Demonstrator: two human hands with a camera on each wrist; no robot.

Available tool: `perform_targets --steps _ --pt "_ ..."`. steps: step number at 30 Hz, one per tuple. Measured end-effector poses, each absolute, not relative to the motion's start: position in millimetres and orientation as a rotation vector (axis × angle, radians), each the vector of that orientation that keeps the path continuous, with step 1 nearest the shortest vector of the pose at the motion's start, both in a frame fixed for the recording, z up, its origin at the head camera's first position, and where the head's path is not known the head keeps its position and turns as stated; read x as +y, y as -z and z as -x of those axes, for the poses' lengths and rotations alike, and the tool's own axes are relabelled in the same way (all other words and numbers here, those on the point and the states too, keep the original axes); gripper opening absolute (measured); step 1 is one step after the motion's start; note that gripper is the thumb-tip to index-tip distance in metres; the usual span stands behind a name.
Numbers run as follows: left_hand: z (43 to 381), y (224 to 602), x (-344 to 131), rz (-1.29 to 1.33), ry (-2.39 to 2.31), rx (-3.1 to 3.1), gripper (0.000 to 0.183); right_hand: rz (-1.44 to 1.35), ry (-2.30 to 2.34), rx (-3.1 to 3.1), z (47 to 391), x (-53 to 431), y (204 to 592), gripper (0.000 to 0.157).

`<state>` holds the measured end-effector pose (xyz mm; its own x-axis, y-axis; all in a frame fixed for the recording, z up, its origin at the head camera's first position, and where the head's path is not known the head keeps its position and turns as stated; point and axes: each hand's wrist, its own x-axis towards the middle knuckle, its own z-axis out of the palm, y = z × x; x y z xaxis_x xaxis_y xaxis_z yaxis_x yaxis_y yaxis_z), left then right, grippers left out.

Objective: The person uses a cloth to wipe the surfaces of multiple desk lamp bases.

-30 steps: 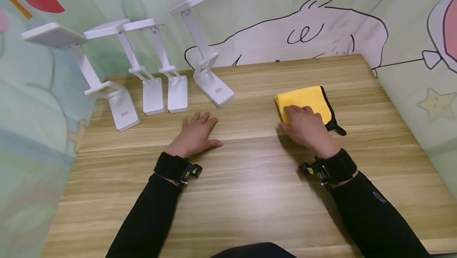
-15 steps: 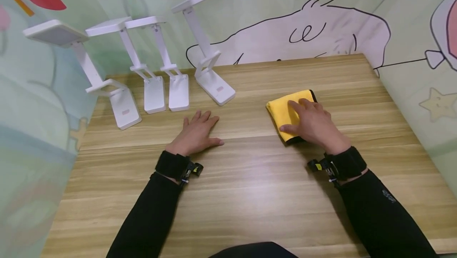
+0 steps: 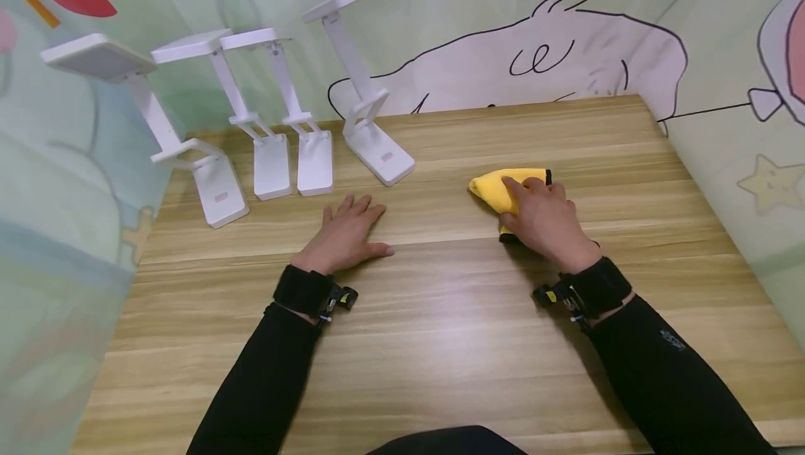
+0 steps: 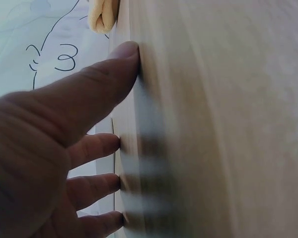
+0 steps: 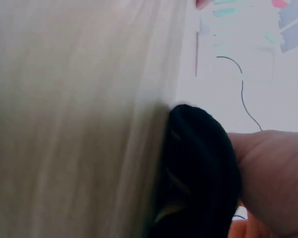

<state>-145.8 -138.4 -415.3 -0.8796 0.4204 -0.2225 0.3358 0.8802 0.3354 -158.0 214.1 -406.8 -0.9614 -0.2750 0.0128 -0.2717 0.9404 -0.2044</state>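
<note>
A folded yellow cloth with black edging lies on the table at right of centre in the head view, bunched to a ridge toward its left end. My right hand is on top of it, bent fingers and thumb gripping it; the palm hides much of the cloth. In the right wrist view the cloth's black edge stands close beside the thumb. My left hand rests on the wood with fingers spread, holding nothing. The left wrist view shows its fingertips and thumb touching the tabletop.
Several white folding desk lamps stand along the back left of the wooden table, the nearest lamp at far left and another lamp just beyond my left hand. Cartoon-printed wall covering borders the table behind and at both sides.
My right hand has pulled the yellow cloth leftward and toward me, turning and bunching it from its flat folded shape. The left hand stays in place, and the lamps have not moved.
</note>
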Motion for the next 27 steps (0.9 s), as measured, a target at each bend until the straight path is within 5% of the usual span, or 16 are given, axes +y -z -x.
perform_targets --steps 5,17,27 --pt "148 414 -138 -0.576 -0.435 2.765 0.086 0.491 0.461 3.059 173 226 399 0.059" --pt "184 396 -122 -0.58 -0.413 2.841 0.088 -0.034 1.341 2.78 172 221 393 0.065" --pt "216 391 -96 -0.582 -0.285 2.736 0.089 -0.074 1.403 2.72 169 216 393 0.067"
